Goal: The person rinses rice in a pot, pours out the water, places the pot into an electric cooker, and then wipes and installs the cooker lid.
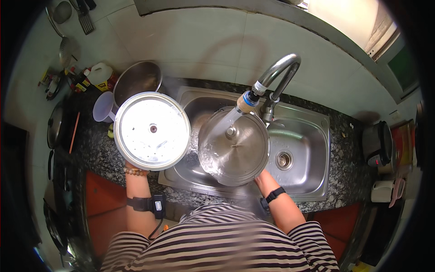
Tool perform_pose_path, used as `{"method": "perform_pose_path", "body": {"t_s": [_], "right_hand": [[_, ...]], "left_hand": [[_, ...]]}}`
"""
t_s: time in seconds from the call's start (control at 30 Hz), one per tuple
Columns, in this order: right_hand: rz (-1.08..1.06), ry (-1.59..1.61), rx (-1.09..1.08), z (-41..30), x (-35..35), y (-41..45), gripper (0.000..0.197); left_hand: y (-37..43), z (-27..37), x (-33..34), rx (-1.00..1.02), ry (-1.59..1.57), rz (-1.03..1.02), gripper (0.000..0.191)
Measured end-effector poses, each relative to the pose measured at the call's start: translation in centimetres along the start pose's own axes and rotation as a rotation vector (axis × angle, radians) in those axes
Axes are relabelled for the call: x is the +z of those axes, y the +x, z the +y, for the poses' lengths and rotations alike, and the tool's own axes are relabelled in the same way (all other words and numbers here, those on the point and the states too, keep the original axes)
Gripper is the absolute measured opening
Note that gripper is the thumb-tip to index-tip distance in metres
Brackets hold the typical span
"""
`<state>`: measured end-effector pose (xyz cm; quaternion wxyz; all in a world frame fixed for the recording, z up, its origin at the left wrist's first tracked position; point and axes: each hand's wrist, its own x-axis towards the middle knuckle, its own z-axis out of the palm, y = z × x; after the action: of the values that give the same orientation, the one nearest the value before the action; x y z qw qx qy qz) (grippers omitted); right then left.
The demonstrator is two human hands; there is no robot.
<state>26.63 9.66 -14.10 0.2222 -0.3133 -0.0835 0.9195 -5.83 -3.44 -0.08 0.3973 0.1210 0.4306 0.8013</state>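
Note:
My left hand [130, 165] is mostly hidden under a round, silver-rimmed metal lid [153, 112], which it holds up over the sink's left edge. The lid's bright face has a central hole and several small holes. My right hand [259, 177] holds the lower right rim of a second round lid [238, 159], see-through or shiny, with a small knob-like fitting; most of that hand is hidden beneath it. From the tap nozzle [246, 102] a stream of water [224, 124] falls onto this second lid and spreads over its left side, above the left basin.
The stainless steel double sink [306, 114] has a drain [284, 159] in its right basin. A curved tap [282, 64] rises behind. Left on the granite counter [98, 146] stand a metal pot [137, 80], a plastic jug [103, 106] and bottles [101, 73]. A black appliance [376, 144] stands right.

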Motion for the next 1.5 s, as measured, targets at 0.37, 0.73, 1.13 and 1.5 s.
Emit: {"method": "perform_pose_path", "body": {"t_s": [0.37, 0.73, 1.13, 1.5], "right_hand": [[-0.362, 0.088, 0.008, 1.8, 3.1, 6.5, 0.049], [0.019, -0.104, 0.067, 1.1, 1.2, 3.8, 0.043], [0.118, -0.267, 0.068, 3.1, 1.3, 4.2, 0.036], [0.056, -0.2, 0.01, 2.6, 1.5, 2.9, 0.036]], "left_hand": [[-1.6, 2.9, -2.6, -0.096, -0.043, -0.021, 0.055], [1.4, -0.3, -2.3, -0.233, -0.18, -0.019, 0.06], [0.4, -10.4, 7.5, -0.228, 0.355, -0.306, 0.033], [-2.4, -14.2, 7.2, 0.246, 1.082, -0.614, 0.051]]}}
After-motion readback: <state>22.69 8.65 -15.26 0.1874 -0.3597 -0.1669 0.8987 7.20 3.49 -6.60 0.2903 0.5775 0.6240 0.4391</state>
